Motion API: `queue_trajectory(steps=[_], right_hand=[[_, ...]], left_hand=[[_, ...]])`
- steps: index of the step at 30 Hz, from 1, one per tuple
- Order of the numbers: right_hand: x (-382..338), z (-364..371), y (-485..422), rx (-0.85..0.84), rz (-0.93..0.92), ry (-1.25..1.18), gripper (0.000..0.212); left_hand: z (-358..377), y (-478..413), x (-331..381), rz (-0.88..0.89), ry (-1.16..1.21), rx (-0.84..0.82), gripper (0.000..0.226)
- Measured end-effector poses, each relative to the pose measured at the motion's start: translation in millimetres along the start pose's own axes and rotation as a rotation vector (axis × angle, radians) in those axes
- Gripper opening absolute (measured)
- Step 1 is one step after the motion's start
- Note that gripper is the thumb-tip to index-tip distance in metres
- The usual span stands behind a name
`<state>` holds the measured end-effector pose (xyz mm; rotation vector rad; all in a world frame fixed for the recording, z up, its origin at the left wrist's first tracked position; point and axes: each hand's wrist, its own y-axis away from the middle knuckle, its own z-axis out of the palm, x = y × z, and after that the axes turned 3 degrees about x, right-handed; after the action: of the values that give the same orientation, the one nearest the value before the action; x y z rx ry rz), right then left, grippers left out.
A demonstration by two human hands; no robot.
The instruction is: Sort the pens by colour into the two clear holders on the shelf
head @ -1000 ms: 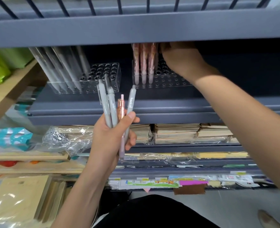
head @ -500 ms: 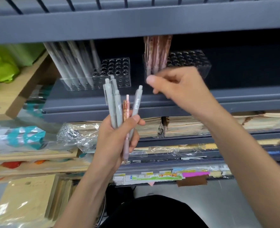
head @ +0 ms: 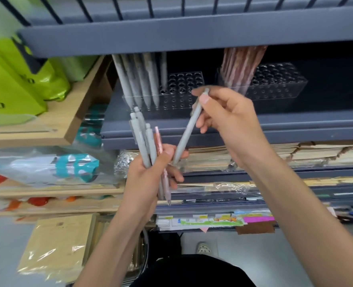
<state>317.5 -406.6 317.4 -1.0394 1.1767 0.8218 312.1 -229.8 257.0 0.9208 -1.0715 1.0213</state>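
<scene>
Right hand (head: 227, 125) pinches a grey pen (head: 189, 129) (left hand (head: 148, 179) grips the bunch (head: 145, 146)).

Grey shelving (head: 192, 32), perhaps metal; pale floor (head: 275, 257)

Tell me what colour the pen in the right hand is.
Grey. The head view shows the pen best.

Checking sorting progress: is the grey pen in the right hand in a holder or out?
Out. The right hand pinches the grey pen in the air before the left holder, its lower tip near the left hand.
</scene>
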Motion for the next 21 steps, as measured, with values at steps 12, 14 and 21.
queue_trajectory(steps=[12,14,21], right_hand=[[-9,36,-17,0.172,-0.105,0.112,0.007],[-14,35,-29,0.252,-0.162,0.139,0.016],[-2,45,-57,0.4,-0.25,0.24,0.014]], left_hand=[[-43,-1,7,0.021,0.072,0.046,0.02],[-49,0,8,-0.001,0.06,0.079,0.03],[-61,8,10,-0.055,0.061,0.094,0.014]])
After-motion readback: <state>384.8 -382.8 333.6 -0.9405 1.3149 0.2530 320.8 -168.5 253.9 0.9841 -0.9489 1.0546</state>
